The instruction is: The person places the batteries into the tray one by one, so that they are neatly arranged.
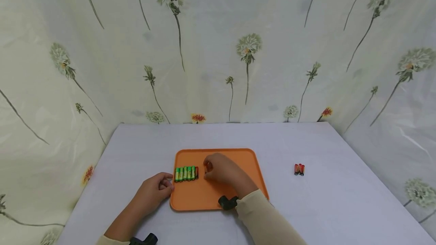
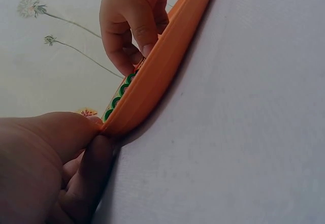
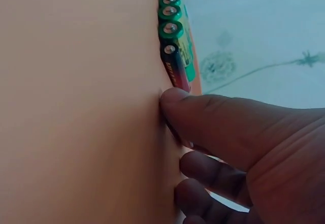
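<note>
An orange tray (image 1: 197, 200) lies on the table, with a row of several green batteries (image 1: 185, 174) along its left part. One slimmer red-and-black battery (image 1: 196, 172) lies at the right end of that row. Just right of it, my right hand (image 1: 223, 168) pinches another red battery (image 1: 206, 169) between thumb and fingers, low over the tray; in the right wrist view the thumb (image 3: 203, 120) mostly hides it. My left hand (image 1: 151, 193) grips the tray's left rim, its thumb (image 2: 66, 132) at the edge in the left wrist view.
Three red batteries (image 1: 299, 169) lie together on the white table (image 1: 306, 207), right of the tray. A flower-patterned sheet (image 1: 218, 48) hangs behind the table and at both sides. Black wrist devices sit on both forearms, the right one (image 1: 227, 202) over the tray's front edge.
</note>
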Motion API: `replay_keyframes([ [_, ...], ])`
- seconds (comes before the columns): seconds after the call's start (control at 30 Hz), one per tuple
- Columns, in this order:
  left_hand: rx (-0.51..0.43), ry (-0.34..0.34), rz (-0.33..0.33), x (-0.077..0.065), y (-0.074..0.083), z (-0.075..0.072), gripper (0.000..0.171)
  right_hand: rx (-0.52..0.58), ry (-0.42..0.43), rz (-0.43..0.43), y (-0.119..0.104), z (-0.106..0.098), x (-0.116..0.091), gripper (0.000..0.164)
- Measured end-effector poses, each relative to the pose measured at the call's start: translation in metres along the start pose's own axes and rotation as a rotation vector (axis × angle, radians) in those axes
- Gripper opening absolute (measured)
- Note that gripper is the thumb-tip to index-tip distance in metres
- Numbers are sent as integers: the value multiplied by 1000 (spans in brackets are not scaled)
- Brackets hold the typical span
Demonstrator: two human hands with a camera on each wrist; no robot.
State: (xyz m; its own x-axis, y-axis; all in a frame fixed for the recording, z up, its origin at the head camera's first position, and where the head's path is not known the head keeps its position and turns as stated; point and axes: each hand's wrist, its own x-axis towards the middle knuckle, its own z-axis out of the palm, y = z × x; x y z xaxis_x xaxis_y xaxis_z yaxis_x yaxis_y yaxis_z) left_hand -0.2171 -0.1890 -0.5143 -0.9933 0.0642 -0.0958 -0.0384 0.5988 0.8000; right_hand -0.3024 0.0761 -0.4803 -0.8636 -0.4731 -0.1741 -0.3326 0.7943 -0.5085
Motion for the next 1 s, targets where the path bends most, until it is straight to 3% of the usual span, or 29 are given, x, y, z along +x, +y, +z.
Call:
replay_keyframes([
  [0.33,0,2,9,0,1,0,31,-62,3,-33,-12,2,-2,32],
  [0.57,-3,1,9,-1,1,0,31,-87,2,-33,-17,6,-2,40],
  [1.0,3,4,21,0,-1,-1,32,-71,19,-49,-20,12,2,41],
])
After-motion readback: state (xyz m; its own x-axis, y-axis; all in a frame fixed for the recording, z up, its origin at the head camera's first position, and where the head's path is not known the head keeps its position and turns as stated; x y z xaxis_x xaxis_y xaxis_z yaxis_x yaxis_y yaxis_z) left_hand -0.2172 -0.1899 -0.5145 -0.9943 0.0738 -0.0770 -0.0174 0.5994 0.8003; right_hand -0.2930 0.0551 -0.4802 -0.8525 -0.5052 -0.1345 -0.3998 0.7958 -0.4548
